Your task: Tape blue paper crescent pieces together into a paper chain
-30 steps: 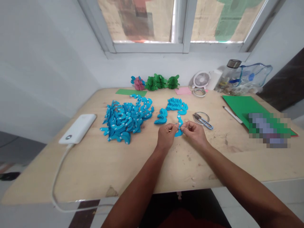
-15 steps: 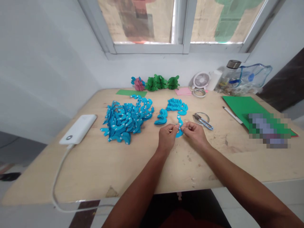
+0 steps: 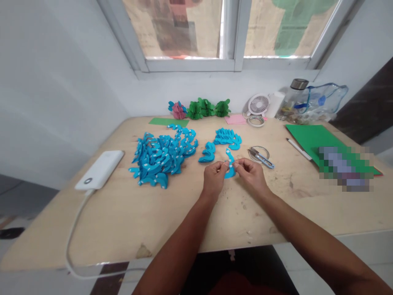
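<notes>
Paper curl [image 3: 231,158]: blue with white spots, between the two hands; I cannot tell if it touches the table.
Left hand [image 3: 214,178]: thumb and finger pinch the curl's left side.
Right hand [image 3: 253,174]: thumb and finger pinch its right side, close to the left fingertips.
Small stacks [image 3: 227,137]: two blue bunches, just past the hands.
Snips [image 3: 261,158]: near, past the right hand, lying across a thin ring.
Big pile [image 3: 162,157]: blue, left of the left hand, well apart.
Table [image 3: 167,217]: wood shows from the hands down to the near edge, where both arms cross, and between pile and left arm.
White box [image 3: 100,170]: far left, its cord [image 3: 76,227] going over the near edge.
Green sheet [image 3: 310,137]: far right, beside a pen [image 3: 299,149].
</notes>
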`<state>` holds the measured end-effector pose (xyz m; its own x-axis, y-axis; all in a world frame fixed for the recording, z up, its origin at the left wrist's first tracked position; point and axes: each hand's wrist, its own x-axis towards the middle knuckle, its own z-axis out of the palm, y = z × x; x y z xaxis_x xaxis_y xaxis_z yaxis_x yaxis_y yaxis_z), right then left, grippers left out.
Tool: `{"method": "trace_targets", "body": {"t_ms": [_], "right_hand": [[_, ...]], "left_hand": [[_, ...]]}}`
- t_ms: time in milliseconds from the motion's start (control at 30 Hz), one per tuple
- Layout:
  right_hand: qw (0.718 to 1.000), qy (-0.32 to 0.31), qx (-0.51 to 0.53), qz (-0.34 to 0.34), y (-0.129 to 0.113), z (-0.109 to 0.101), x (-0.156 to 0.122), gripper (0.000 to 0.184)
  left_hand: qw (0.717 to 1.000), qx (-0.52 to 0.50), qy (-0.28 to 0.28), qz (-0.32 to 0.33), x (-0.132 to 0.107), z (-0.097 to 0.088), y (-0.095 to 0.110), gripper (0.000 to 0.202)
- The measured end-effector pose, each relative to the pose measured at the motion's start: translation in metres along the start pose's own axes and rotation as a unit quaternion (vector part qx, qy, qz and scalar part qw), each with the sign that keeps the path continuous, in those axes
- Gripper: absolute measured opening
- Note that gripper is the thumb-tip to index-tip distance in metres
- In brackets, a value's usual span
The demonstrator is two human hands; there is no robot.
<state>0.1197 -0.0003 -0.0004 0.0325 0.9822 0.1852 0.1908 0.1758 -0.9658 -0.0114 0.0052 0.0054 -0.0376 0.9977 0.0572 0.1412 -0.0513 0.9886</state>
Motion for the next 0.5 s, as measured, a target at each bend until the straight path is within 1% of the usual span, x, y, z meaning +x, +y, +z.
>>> {"method": "trace_targets", "body": {"t_ms": [200,500], "right_hand": [[0.997,0.005,-0.049,-0.052,-0.0012,-0.0004,-0.0031,0.02],[0.997,0.012,-0.053,-0.05,0.0026,0.0015,-0.0028,0.016]], "left_hand": [[1.0,-0.006,0.001,0.008,0.0007,0.0006,-0.0021,0.032],[0.999,-0.036,0.0,0.012,-0.0016,0.0011,0.0017,0.03]]}}
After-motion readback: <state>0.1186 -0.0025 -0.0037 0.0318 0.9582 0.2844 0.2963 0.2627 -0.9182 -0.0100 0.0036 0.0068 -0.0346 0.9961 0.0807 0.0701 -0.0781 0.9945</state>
